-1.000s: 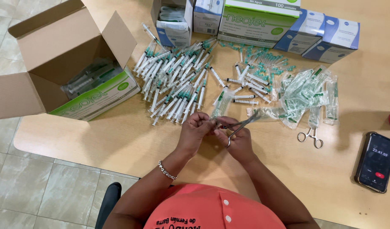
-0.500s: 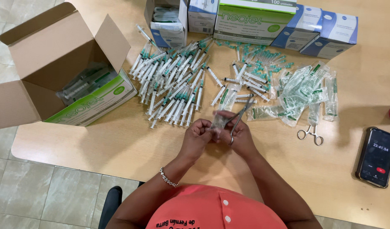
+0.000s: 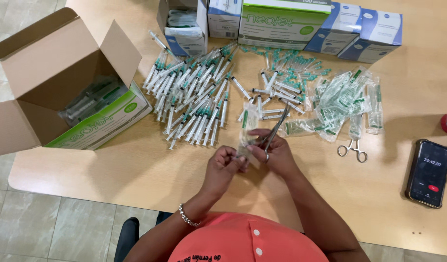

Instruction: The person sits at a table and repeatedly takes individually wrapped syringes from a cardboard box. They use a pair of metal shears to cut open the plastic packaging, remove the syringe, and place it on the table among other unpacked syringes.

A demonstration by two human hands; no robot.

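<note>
The left hand [image 3: 225,162] pinches a clear packet [image 3: 248,127]. The right hand [image 3: 277,153] grips scissors [image 3: 274,131]. Bare counter [image 3: 136,170] lies near the edge.

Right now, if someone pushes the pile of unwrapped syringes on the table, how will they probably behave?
The unwrapped syringes are thin round plastic tubes lying loose, so they would likely roll and scatter. They look light and stiff. The table seems smooth, so they may slide easily.

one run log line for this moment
left hand: holds clear packet | right hand: holds scissors at packet | syringe pile behind
</note>
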